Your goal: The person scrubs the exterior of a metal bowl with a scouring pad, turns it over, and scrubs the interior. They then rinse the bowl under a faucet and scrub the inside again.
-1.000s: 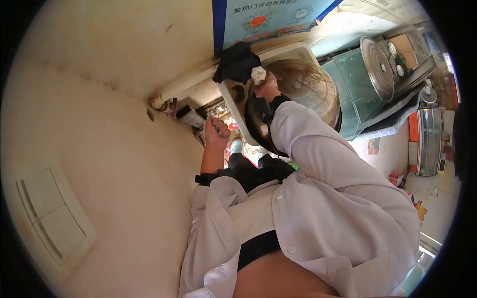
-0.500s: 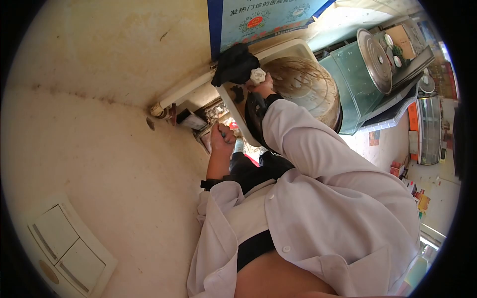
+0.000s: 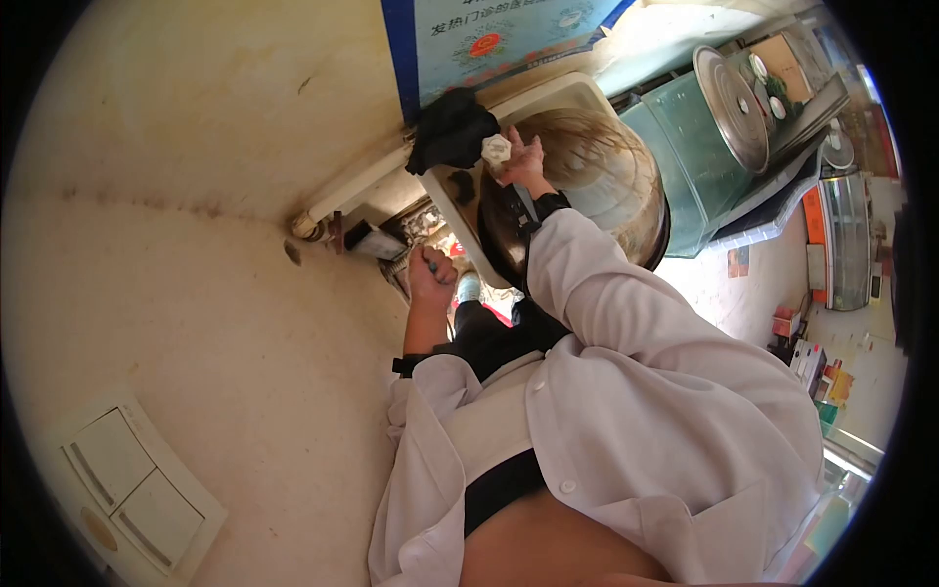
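A white faceted knob stands over the edge of a pale sink. Right beside the knob is my right hand, its fingers spread and its palm partly turned up. A large stained metal basin lies in the sink just beyond that hand. Black cloth hangs bunched against the wall to the left of the knob. Lower down, my left hand is closed in a fist, a small dark greenish bit showing between the fingers; I cannot tell what it is.
Right of the sink stands a greenish glass case with a round metal lid on it. A white pipe runs along the wall. A poster hangs above, and a wall switch is at lower left.
My right hand's fingers have come off the white knob and spread apart beside it. My left fist stays closed in nearly the same place. The view has shifted slightly.
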{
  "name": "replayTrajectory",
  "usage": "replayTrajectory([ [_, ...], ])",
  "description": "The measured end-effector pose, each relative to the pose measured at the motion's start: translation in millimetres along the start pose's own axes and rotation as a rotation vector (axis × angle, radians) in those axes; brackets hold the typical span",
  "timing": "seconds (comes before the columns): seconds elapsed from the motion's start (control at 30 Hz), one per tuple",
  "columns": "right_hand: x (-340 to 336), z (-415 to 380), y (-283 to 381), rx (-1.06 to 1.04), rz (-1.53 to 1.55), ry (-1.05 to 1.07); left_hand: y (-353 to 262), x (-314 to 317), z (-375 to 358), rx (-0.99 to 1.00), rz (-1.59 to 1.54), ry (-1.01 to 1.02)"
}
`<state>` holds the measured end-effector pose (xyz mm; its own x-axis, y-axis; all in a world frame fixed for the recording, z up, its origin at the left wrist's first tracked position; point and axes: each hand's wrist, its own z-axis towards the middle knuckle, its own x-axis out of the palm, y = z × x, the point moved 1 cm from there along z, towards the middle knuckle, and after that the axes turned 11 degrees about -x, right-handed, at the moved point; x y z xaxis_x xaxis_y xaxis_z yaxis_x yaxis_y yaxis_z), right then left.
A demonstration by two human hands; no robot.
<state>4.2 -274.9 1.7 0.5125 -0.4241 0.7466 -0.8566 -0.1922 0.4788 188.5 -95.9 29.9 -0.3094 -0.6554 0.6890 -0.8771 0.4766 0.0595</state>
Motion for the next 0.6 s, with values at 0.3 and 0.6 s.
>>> replayTrajectory([
  [0.3, 31, -42, 32, 0.172, -0.367, -0.381, -3, -27, 21, -0.020, 0.112, 0.113],
  [0.6, 32, -98, 100, -0.441, -2.411, 0.530, 45, -66, 53, -0.361, 0.554, -0.159],
])
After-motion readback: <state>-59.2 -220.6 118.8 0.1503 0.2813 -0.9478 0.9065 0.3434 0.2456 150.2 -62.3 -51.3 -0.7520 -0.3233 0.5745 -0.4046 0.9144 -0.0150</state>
